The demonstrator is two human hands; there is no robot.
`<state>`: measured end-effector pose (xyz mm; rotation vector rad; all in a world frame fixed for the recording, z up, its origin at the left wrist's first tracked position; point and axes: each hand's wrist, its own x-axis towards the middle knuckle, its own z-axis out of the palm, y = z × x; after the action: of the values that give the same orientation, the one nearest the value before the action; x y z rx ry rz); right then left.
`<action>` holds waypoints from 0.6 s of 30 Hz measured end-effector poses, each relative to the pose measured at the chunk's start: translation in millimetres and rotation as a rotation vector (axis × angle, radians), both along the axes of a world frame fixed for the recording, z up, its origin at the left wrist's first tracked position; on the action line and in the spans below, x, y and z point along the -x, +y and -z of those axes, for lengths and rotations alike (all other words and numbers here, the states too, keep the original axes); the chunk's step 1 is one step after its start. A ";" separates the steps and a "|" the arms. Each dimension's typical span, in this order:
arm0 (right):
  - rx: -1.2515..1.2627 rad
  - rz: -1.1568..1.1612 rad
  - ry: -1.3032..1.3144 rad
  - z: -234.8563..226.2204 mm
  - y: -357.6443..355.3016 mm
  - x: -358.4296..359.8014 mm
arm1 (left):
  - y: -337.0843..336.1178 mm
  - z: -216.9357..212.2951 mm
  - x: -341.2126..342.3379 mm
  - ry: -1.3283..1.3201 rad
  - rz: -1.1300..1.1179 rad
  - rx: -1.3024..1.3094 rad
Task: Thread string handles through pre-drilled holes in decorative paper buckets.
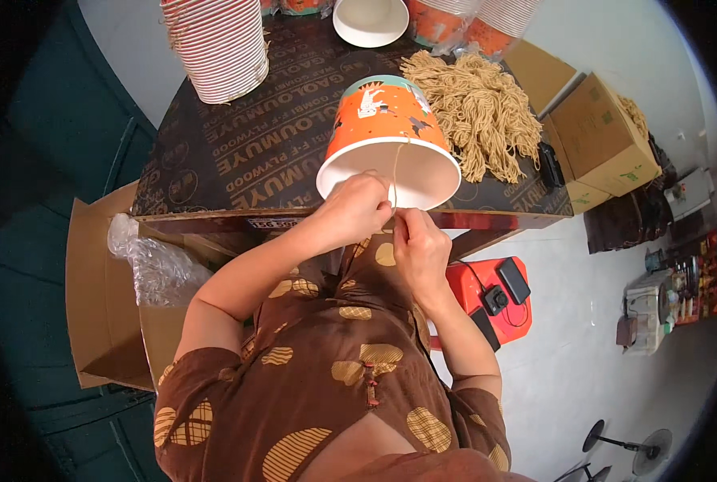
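Note:
An orange paper bucket [387,120] with a white inside lies on its side at the near edge of the dark plywood table [238,145], its mouth toward me. A thin tan string [396,165] runs from the bucket's side over the rim down to my hands. My left hand [354,210] pinches the string at the bucket's lower rim. My right hand [421,245] sits just below it, fingers closed on the string's end. A heap of tan string pieces [479,108] lies to the bucket's right.
A tall stack of paper buckets [218,44] stands at the table's back left, a white bucket [370,18] and orange ones [471,24] at the back. Cardboard boxes [600,132] sit on the right, an open box with plastic bags [145,265] on the left, a red stool [495,297] beside me.

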<state>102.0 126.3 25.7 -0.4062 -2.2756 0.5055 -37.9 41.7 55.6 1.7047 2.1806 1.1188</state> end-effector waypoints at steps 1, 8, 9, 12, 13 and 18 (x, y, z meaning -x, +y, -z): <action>0.017 -0.002 -0.001 0.4 0.0 0.0 | 0.7 1.1 -1.5 -0.062 -0.029 0.004; 0.028 -0.014 0.032 3.4 2.6 2.3 | 3.8 -1.6 -7.9 -0.274 -0.161 0.068; 0.043 -0.019 0.044 3.1 2.6 2.2 | 4.9 1.1 -6.8 -0.253 -0.150 0.056; 0.086 -0.015 0.041 0.5 2.9 1.0 | 5.7 0.6 -5.2 -0.250 -0.127 0.075; 0.114 -0.005 0.028 -0.4 3.2 0.4 | 5.7 -0.7 -4.9 -0.266 -0.116 0.105; 0.214 -0.003 -0.025 -1.4 7.1 -4.4 | 6.0 -3.3 -1.1 -0.371 -0.045 0.140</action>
<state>106.4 133.4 27.2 -0.5171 -2.2538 0.7535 -36.8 47.7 58.9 1.2776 2.0183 1.1550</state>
